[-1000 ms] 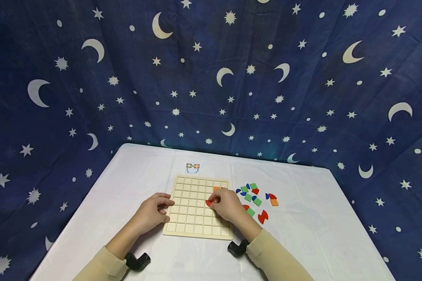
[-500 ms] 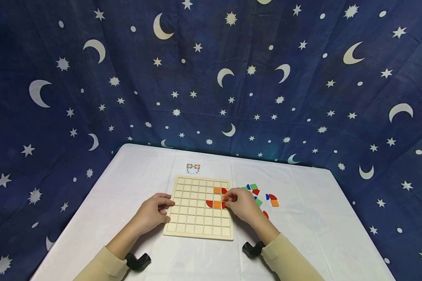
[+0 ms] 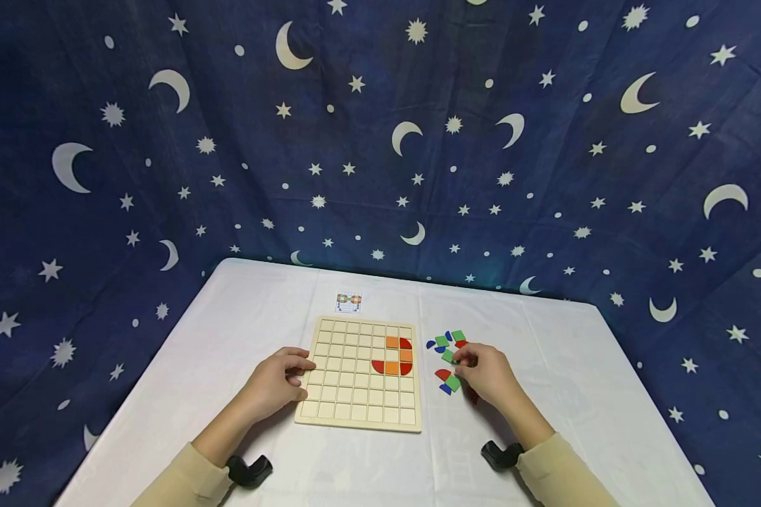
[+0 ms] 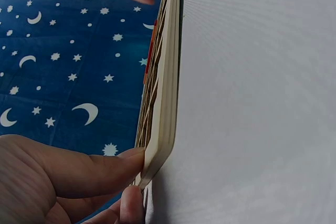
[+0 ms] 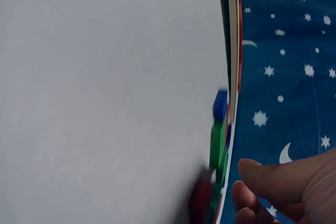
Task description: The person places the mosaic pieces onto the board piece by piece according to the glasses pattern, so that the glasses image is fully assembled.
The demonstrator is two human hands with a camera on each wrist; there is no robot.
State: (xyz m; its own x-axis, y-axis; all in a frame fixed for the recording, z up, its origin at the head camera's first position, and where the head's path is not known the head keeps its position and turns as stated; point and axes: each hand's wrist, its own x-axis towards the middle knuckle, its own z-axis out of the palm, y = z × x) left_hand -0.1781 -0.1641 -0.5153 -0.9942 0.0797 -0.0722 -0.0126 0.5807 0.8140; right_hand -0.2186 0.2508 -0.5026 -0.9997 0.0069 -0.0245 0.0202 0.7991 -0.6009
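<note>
My left hand (image 3: 275, 380) rests on the left edge of a pale wooden grid board (image 3: 339, 396), its thumb and fingers touching the rim. In the left wrist view the thumb (image 4: 123, 169) lies against the board's corner. Orange squares (image 3: 392, 368) and red quarter-circles (image 3: 378, 367) sit in cells on the board's right side. My right hand (image 3: 491, 373) is over the loose pieces to the right, its fingertips near a green square (image 3: 448, 356). In the right wrist view no piece shows between its fingers, and a gap separates thumb and fingertips.
Loose pieces lie right of the board, among them blue half-circles (image 3: 445, 389), green squares and a red quarter-circle (image 3: 442, 374). The right hand hides some. A small pattern card (image 3: 349, 303) lies behind the board on the white tablecloth (image 3: 266, 296). A starry curtain (image 3: 368, 141) hangs behind.
My right hand has left the board and moved right to the loose pieces. The orange square at the board's right edge is now uncovered. My left hand has stayed at the board's edge.
</note>
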